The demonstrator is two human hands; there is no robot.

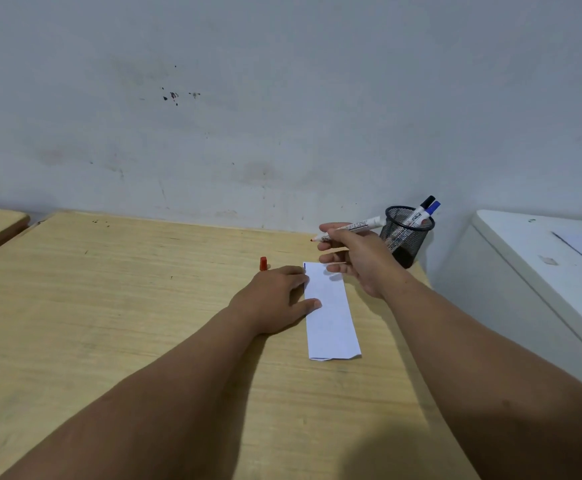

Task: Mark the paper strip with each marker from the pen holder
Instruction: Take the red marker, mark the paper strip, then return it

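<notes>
Red marker uncapped, paper strip pinned flat for marking

On the surface (144, 306) the paper strip (331, 317) lies near the pen holder (405, 237); the left hand (275, 299), its grip spread, steadies the strip's left edge, while the right hand (359, 258) hovers above the strip, grip pinching the red marker (350, 228), tip pointing left; the red cap (263, 264) stands left of the strip

Printed text, item one: I see black lettering along the white barrel of the uncapped marker (350, 228), too blurred and foreshortened for me to read. Item two: label patches on the two markers (417, 213) standing in the mesh pen holder (404, 237), likewise illegible. I find nothing else lettered.
</notes>
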